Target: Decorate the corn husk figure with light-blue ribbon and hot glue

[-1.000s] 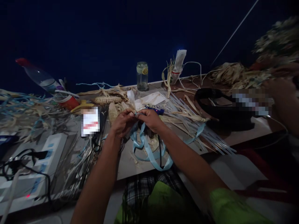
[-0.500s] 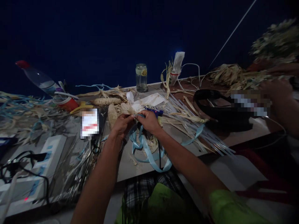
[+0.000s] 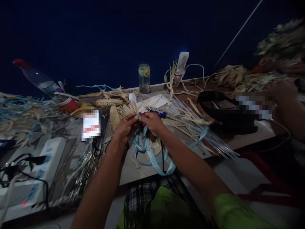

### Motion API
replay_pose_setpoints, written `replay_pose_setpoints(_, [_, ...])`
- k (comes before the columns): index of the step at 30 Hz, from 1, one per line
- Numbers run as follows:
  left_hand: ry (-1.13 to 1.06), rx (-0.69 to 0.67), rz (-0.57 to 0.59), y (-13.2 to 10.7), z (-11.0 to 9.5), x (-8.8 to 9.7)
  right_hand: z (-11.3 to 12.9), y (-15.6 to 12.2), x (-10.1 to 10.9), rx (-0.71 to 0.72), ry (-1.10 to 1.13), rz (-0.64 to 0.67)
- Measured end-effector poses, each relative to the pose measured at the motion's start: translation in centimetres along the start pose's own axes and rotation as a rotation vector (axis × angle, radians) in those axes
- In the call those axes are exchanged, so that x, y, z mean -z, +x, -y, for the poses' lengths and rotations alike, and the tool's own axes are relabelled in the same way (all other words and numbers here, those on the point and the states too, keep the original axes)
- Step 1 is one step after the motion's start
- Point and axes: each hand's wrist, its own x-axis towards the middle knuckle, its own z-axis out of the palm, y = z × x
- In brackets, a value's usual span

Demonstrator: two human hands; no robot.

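Note:
Above the table's middle, my left hand [image 3: 127,126] and my right hand [image 3: 152,123] meet with thumbs and fingers pinched together. Between the fingertips is a small piece of light blue ribbon [image 3: 152,156], whose long loops hang down below my hands to the table edge. A pale corn husk piece [image 3: 135,106] sticks up just past the fingertips; which hand grips it I cannot tell. Right behind my right hand lies a blue glue gun [image 3: 159,113] with a small red light. Two dried corn cobs [image 3: 108,103] rest beyond my left hand.
A glass jar [image 3: 144,79] stands at the back. Clear glue sticks [image 3: 212,140] spread to the right, beside a black band-like object [image 3: 224,111]. Leftward are a phone [image 3: 91,124], a power strip [image 3: 45,171], metal wires and a tilted bottle [image 3: 38,78]. Another person's hand [image 3: 282,90] is far right.
My fingertips have shifted slightly, and the pale husk piece beyond them now stands more upright. The ribbon loops hang nearly as before.

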Motion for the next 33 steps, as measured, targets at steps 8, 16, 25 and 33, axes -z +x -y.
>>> replay_pose_setpoints(8, [-0.034,0.009,-0.081,0.16,0.06,0.02,-0.56,0.14,-0.08,-0.031,-0.023,-0.030])
replay_pose_setpoints(16, [-0.046,0.045,-0.081,-0.01,0.15,-0.14,-0.18,-0.14,0.06,0.095,-0.255,-0.070])
replay_pose_setpoints(25, [-0.039,0.013,-0.094,0.23,0.34,0.07,-0.32,0.30,0.36,0.082,-0.191,-0.016])
replay_pose_setpoints(33, [0.011,0.039,-0.014,0.21,-0.22,0.55,-0.26,0.12,-0.01,0.016,0.006,0.019])
